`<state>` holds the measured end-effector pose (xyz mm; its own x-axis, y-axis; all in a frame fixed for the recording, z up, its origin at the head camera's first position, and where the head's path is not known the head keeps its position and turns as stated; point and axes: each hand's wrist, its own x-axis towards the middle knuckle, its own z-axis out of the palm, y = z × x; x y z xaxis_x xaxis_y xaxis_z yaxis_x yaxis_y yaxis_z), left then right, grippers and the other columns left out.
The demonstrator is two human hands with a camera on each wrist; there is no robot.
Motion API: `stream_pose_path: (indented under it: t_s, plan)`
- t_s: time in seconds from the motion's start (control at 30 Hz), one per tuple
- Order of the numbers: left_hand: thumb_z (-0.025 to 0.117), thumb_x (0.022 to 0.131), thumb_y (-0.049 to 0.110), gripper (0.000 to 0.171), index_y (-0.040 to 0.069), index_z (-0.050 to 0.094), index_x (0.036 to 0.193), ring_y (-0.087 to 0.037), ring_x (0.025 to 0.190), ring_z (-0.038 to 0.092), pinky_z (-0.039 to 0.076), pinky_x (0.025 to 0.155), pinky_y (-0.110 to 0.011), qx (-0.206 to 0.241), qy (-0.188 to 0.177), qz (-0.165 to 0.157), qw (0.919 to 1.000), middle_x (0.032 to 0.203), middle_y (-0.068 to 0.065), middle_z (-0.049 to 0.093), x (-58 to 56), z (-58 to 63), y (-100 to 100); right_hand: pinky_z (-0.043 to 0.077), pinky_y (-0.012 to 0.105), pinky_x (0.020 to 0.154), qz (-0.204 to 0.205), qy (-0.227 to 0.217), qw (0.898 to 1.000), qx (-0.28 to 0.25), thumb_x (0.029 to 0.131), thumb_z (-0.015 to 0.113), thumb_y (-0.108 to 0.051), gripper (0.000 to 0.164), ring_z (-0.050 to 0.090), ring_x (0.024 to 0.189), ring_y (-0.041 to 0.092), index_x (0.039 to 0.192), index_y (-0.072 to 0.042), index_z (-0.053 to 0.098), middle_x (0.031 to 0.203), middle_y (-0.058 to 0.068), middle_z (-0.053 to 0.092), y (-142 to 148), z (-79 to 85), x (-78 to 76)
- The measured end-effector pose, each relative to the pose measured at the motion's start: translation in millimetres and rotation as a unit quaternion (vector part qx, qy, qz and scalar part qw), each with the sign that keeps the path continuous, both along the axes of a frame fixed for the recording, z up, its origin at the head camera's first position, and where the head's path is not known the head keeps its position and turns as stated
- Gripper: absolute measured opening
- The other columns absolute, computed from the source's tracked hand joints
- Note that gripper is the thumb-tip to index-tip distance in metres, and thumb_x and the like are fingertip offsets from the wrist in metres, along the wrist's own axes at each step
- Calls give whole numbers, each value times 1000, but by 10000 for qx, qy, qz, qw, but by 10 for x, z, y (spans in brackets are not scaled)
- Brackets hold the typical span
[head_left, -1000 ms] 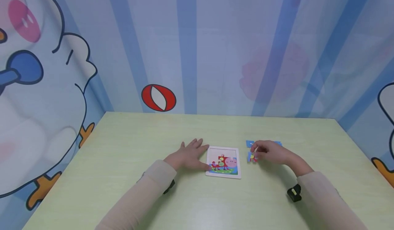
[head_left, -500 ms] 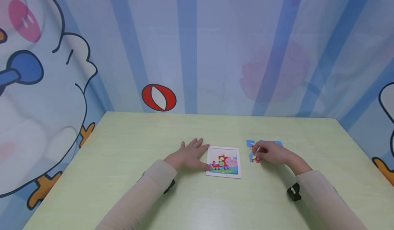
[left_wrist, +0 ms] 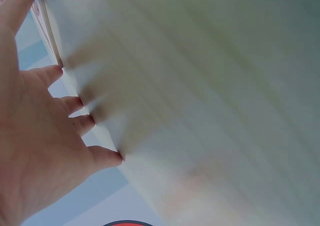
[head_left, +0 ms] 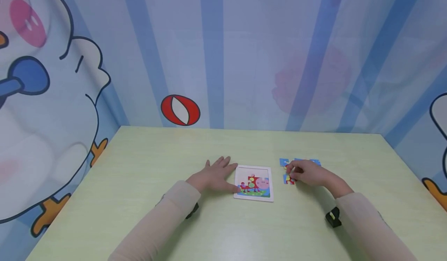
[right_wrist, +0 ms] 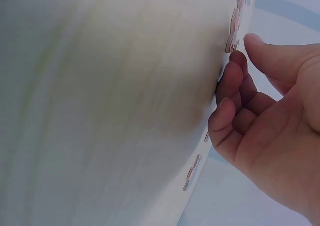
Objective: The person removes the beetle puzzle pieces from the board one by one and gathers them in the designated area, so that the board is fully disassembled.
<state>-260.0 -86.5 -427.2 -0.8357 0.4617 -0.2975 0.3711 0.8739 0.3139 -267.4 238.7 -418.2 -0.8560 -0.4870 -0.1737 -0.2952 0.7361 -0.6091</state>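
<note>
A white-framed jigsaw tray (head_left: 248, 170) lies on the table, its lower part filled with pieces showing a pink pig's face, red and green. My left hand (head_left: 213, 177) is spread flat at its left side, thumb on the frame's lower left and index fingertip at the upper left corner. In the left wrist view the fingertips of that hand (left_wrist: 45, 136) press on the tabletop. To the right of the tray, my right hand (head_left: 309, 173) pinches at a blue, red and yellow jigsaw piece (head_left: 288, 180) with curled fingers, also seen from the palm side in the right wrist view.
Blue jigsaw pieces (head_left: 284, 162) lie just behind the right hand, some partly hidden by it. The pale table (head_left: 223, 230) ends at a blue striped backdrop (head_left: 244, 59) with cartoon figures. Each wrist wears a black strap mount (head_left: 333, 217).
Between the first frame and now, the jigsaw piece and the right fingers have shifted slightly right. The left hand and tray have stayed in place.
</note>
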Motion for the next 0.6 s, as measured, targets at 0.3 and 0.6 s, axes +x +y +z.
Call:
stream_pose_path:
  t_s: [0.3,0.6]
  plan:
    - [62,83,60,88,22,27,154,-27,150,3,4,115,-62,-47,-15,3,10000,162,-6,11,6,12,9,42,29,62,36,0,10000,-91,97,53,-6,12,49,69,15,106,-4,61,79,2,59,1,6,-11]
    - [61,83,61,88,22,27,154,-27,150,4,5,115,-62,-44,5,-11,10000,162,-6,11,-6,-7,4,41,30,64,146,244,9987,-419,97,57,-11,18,48,68,17,112,-1,60,77,4,55,-166,139,-9]
